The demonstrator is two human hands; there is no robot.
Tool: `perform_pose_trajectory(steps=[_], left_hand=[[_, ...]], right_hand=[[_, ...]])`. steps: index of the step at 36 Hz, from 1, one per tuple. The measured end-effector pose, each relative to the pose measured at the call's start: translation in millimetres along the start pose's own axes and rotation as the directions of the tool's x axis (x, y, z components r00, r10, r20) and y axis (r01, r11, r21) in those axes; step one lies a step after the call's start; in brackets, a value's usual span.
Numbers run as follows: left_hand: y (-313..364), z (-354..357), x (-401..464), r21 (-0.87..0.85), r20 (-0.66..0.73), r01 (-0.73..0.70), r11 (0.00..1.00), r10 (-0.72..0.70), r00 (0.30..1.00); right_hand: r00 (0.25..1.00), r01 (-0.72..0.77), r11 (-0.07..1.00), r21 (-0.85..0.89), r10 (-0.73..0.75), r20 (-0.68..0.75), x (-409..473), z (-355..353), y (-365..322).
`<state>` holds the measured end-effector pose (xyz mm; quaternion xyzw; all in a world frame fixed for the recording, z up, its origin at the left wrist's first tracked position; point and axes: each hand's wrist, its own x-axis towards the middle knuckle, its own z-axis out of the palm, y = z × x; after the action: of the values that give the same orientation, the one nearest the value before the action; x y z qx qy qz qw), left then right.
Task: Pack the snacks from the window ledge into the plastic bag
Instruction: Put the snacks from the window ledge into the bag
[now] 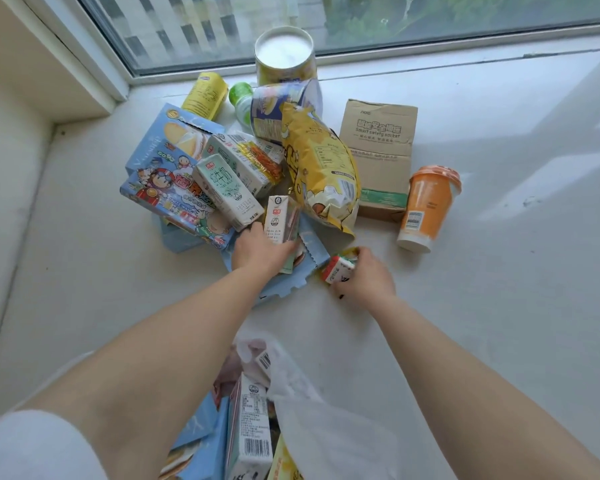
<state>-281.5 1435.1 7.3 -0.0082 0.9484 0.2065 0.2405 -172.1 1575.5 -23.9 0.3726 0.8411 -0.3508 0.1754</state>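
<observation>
Nearest the camera, the white plastic bag (326, 434) lies open at the bottom edge of the window ledge (499, 271), already holding a milk carton (252, 431) with its barcode up, beside pale blue packaging (201, 441). Both bare forearms reach over the bag toward the pile of snacks.

The left hand (257, 249) has its fingers curled around the base of a small upright drink carton (278, 216), gripping it where it stands on a torn blue wrapper (309, 258). The right hand (368, 275) is closed around a small red-and-white carton (338, 268) lying on the ledge just right of that wrapper.

Outward from the left hand, a pale green milk carton (226, 192) leans across a colourful cartoon-printed box (167, 199), which rests on a blue biscuit box (174, 136). A second milk carton (236, 157) lies behind the first. A large yellow snack bag (321, 164) slopes down the middle of the heap, its lower end near the right hand. Behind it stand a white-lidded tub (284, 53), a yellow can (205, 95) and a green-capped bottle (241, 98). A brown cardboard box (378, 150) lies right of the yellow bag, and an orange cup (426, 209) stands tilted just beside it
</observation>
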Motion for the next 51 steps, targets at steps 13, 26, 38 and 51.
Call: perform_pose_trajectory(steps=[13, 26, 38, 51], left_hand=[[-9.1, -23.2, 16.4, 0.279, 0.247, -0.137, 0.951, 0.067, 0.967], [-22.4, -13.3, 10.8, 0.135, 0.332, -0.155, 0.979, 0.103, 0.938], [-42.9, -25.4, -1.3, -0.318, 0.614, 0.052, 0.947, 0.164, 0.772], [-66.3, -84.3, -99.8, -0.224, 0.019, -0.474, 0.851, 0.49, 0.871]], right_hand=[[0.852, -0.506, 0.312, 0.804, 0.328, 0.408, -60.6, 54.0, -7.5], [0.922, -0.358, 0.209, 0.91, 0.231, 0.31, -58.9, 60.7, -14.5], [0.928, -0.368, 0.235, 0.9, 0.147, 0.341, -60.9, 35.3, -11.4], [0.945, -0.25, 0.202, 0.947, -0.164, 0.284, -121.2, -3.5, -39.6]])
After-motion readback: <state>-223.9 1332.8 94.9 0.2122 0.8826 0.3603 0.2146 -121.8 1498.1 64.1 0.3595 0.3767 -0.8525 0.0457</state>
